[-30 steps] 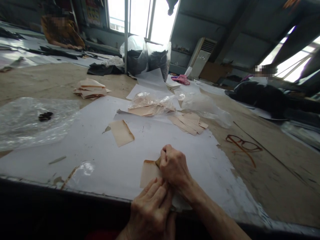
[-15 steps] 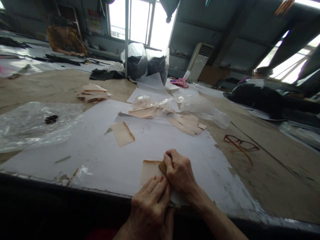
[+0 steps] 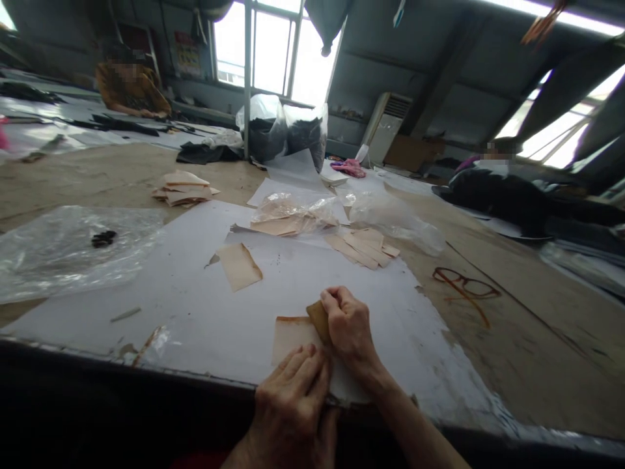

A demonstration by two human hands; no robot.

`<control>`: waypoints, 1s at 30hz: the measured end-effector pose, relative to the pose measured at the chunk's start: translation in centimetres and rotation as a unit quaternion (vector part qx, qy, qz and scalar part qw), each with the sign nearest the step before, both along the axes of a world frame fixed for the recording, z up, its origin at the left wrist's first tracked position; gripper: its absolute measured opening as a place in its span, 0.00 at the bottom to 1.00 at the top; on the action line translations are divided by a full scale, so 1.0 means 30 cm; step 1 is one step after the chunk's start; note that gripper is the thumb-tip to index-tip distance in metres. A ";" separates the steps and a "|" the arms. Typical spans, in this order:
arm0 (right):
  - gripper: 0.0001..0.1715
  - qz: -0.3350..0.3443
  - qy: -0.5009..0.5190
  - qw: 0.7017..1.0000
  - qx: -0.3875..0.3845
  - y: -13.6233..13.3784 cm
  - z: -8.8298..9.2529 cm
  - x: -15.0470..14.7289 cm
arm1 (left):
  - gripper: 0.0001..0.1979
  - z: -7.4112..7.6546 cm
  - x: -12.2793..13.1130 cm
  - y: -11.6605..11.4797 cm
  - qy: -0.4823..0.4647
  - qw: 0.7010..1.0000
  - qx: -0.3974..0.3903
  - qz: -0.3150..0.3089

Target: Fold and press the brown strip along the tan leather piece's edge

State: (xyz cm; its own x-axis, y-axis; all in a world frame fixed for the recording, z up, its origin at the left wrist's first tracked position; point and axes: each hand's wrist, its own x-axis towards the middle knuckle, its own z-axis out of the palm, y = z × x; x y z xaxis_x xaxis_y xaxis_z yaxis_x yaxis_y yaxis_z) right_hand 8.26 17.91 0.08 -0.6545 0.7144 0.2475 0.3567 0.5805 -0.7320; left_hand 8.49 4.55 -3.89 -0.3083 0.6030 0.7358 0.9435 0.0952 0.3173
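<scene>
We see the right hand point(image 3: 349, 329) with its thumb and fingers clamped on an olive-brown pad point(image 3: 317, 321), whose corner meets a cream rectangular piece point(image 3: 289, 339) edged in brown. That piece lies under the fingers of the left hand point(image 3: 295, 387), just left of the grip; the left thumb is partly hidden, so we cannot tell whether this hand clamps anything.

Beneath the grip we find a white paper sheet point(image 3: 185, 312), scuffed and ragged at its right edge, over a stained brown tabletop point(image 3: 551, 332). Right of the grip, brown-framed eyeglasses point(image 3: 476, 286) rest on the bare brown. Beyond it lie a fan of cream pieces point(image 3: 364, 247) and a clear plastic bag point(image 3: 293, 205).

Farther past the grip we make out filled plastic bags point(image 3: 306, 130), a bright window point(image 3: 258, 49) and a floor-standing air conditioner point(image 3: 388, 127). One person sits far left, another far right. On the far-left wall hangs a red-and-yellow poster point(image 3: 187, 53); its markings are too blurred for us to read.
</scene>
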 end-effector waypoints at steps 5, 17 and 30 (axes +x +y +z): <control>0.11 0.147 -0.099 0.973 0.150 -0.022 0.019 0.006 | 0.20 -0.013 -0.006 0.008 0.004 1.000 0.024 0.002; 0.15 -0.014 -0.023 0.995 0.092 -0.011 -0.053 -0.094 | 0.17 -0.032 -0.002 0.020 0.002 0.999 0.050 0.015; 0.10 0.175 -0.112 0.948 0.240 -0.017 -0.013 -0.039 | 0.18 -0.037 -0.004 0.024 -0.004 0.998 0.067 0.012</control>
State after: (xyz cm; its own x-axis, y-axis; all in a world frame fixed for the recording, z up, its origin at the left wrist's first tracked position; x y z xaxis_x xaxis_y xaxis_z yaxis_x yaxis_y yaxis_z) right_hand 7.10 17.41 -0.32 -0.9056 0.2839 0.3152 0.1961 0.9390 -0.2824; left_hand 8.39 5.27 -4.99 -0.3268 0.4913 0.8074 0.9392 0.0731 0.3356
